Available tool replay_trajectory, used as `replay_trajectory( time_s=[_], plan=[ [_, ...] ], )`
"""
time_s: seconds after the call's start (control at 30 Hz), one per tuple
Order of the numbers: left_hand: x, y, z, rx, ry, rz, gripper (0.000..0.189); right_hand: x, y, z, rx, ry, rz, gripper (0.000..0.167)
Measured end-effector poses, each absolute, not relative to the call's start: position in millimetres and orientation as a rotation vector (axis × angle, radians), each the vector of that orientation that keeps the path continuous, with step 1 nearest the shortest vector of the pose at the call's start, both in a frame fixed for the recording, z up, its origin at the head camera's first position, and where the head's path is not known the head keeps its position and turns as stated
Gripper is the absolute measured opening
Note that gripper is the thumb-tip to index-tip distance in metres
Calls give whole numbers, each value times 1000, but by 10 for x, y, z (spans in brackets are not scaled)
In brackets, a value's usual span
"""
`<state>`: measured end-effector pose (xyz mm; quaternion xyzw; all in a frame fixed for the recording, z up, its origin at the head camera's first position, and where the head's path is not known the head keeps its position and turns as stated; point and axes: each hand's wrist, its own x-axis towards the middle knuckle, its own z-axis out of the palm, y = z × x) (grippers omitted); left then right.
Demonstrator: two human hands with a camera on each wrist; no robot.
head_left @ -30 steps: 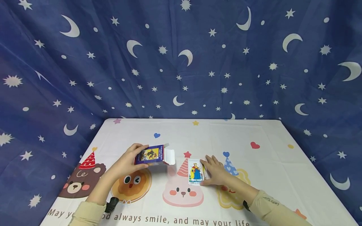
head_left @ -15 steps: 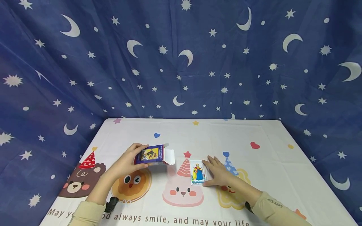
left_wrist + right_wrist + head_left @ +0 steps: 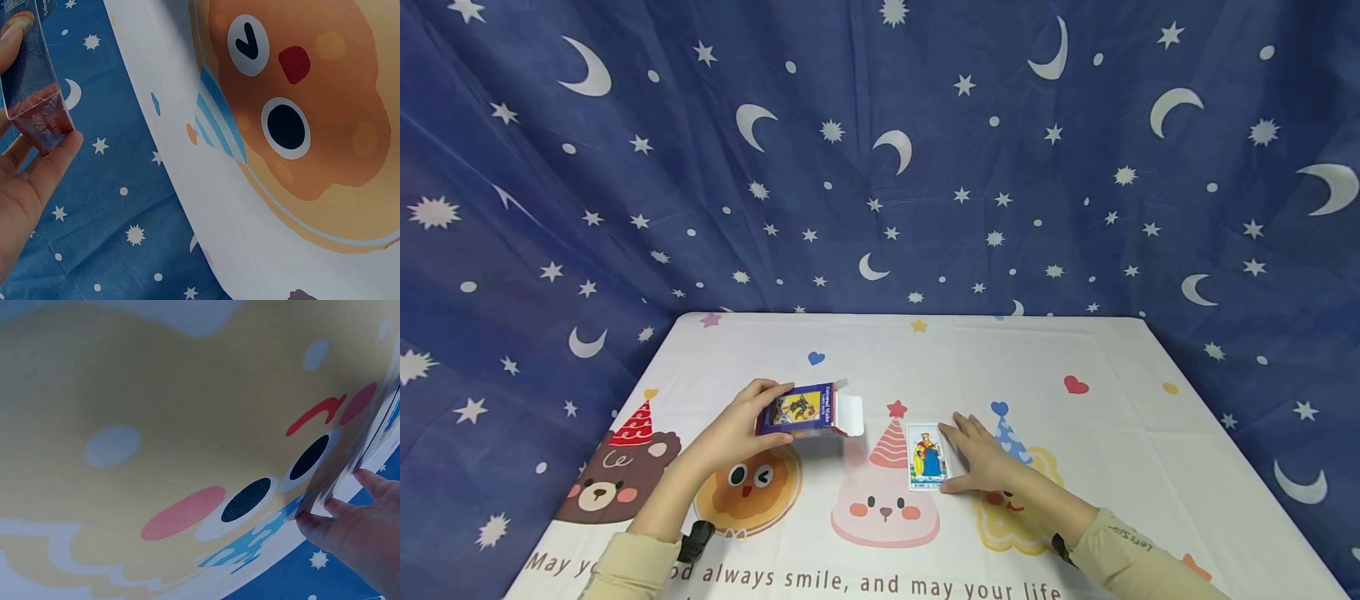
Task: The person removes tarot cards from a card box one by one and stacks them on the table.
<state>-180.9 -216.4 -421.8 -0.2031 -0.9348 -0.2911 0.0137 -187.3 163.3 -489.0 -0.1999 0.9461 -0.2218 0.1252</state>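
Note:
In the head view my left hand [image 3: 741,425] grips a blue tarot card box [image 3: 797,408], fingers along its far side and thumb along the near one. Its white end flap [image 3: 850,415] hangs open toward the right. The left wrist view catches the box's red end [image 3: 47,122] between my fingers and thumb. My right hand [image 3: 981,460] holds a stack of tarot cards [image 3: 927,457] by its right side, fingers at the far corner and thumb at the near corner. A robed figure shows on the top card. How many cards lie beneath is hidden.
A white tablecloth [image 3: 1000,367] printed with cartoon animals, hearts and lettering covers the table. Behind and beside it hangs a dark blue curtain [image 3: 820,275] with moons and stars. A black wrist-camera mount [image 3: 697,542] sits at my left wrist.
My right hand has shifted slightly right with the cards. The uneven cards seen at the stack's right side have come level under the top card. My left hand and the box have stayed put.

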Motion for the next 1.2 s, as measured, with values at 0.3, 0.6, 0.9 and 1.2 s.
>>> replay_trajectory(
  time_s=[0.3, 0.6, 0.9, 1.2],
  plan=[
    [-1814, -2160, -4213, -658, -2900, -905, 71, -1877, 1644, -4857, -594, 2727, -677, 93],
    [-1820, -2169, -4221, -658, -2898, -895, 71, -1886, 1663, -4847, -610, 2711, -693, 92],
    [-1814, -2164, -4223, -649, -2907, -891, 71, -1876, 1697, -4912, -675, 2716, -784, 93],
    [-1801, -2158, -4216, -644, -2913, -889, 71, -1884, 1659, -4870, -578, 2723, -713, 92]
  ],
)
